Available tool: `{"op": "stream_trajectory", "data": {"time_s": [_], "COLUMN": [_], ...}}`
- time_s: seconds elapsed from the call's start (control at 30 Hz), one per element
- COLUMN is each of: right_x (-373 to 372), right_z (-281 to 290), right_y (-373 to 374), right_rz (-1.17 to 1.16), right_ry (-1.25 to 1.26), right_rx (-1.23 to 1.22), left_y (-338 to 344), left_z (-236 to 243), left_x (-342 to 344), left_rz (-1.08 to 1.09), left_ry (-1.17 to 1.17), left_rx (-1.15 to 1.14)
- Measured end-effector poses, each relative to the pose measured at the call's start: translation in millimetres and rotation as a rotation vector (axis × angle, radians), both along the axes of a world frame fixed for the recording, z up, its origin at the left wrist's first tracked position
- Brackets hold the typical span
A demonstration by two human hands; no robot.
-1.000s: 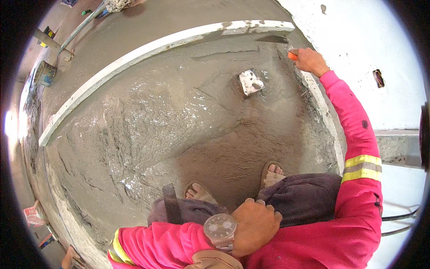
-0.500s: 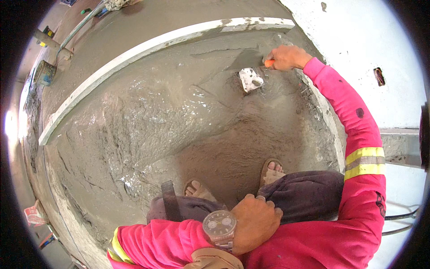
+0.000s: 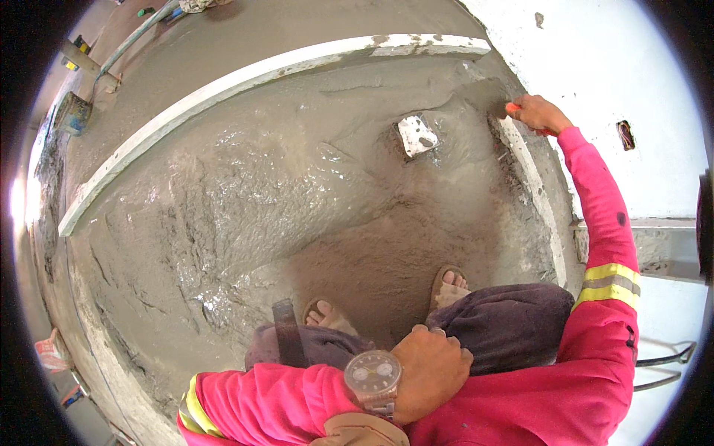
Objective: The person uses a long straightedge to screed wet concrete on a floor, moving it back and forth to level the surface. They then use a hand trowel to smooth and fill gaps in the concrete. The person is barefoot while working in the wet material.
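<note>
My right hand (image 3: 541,115) is wrapped round the orange handle of a trowel (image 3: 482,95), at the edge of the wet mortar beside the white wall. The trowel's grey blade is smeared and hard to tell from the mortar (image 3: 245,186). A white square piece (image 3: 417,135) with dark spots is set in the mortar, left of that hand and apart from it. My left hand (image 3: 431,372), below a wristwatch (image 3: 372,375), rests curled by my right knee; its fingertips are hidden and nothing shows in it.
A long white straightedge (image 3: 275,70) lies across the mortar at the far side. Along the right runs a pale strip (image 3: 537,189) by the wall (image 3: 595,67), which has a socket hole (image 3: 626,135). A dirty bucket (image 3: 74,114) stands far left. My sandalled feet (image 3: 451,286) are on the mortar.
My right hand has moved right with the trowel, away from the white square piece and towards the wall. My left hand stays almost in place.
</note>
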State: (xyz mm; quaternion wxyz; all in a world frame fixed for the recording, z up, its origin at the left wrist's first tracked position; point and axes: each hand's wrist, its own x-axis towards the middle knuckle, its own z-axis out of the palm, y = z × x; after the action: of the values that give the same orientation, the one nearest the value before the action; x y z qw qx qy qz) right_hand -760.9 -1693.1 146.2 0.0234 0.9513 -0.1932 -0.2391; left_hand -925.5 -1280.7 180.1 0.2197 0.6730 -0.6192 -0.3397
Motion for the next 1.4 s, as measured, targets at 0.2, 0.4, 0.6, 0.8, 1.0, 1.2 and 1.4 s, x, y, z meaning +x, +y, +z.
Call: {"op": "stream_trajectory", "data": {"time_s": [0.2, 0.4, 0.6, 0.8, 1.0, 1.2, 1.4], "right_x": [-3, 34, 40, 9, -11, 8, 16], "right_z": [-6, -36, -45, -31, -3, -21, -28], "right_y": [35, 84, 50, -3, 13, 61, 90], "right_rz": [0.446, 0.471, 0.26, -0.082, 0.359, 0.558, 0.657], "right_ry": [-0.278, 0.014, 0.044, 0.094, -0.133, -0.136, -0.103], "right_rx": [0.048, 0.011, 0.068, 0.01, -0.25, -0.336, -0.171], "left_y": [-2, -2, 1, -1, -6, -7, -8], "left_z": [-3, 0, 3, 0, -2, 5, 4], "left_x": [1, 0, -1, -2, 2, 5, 6], "left_rz": [-0.009, 0.005, 0.013, 0.001, -0.037, -0.05, -0.062], "left_ry": [-0.015, -0.001, -0.006, -0.002, -0.039, -0.019, 0.003], "left_rx": [-0.019, -0.011, 0.015, -0.001, 0.009, 0.039, 0.054]}}
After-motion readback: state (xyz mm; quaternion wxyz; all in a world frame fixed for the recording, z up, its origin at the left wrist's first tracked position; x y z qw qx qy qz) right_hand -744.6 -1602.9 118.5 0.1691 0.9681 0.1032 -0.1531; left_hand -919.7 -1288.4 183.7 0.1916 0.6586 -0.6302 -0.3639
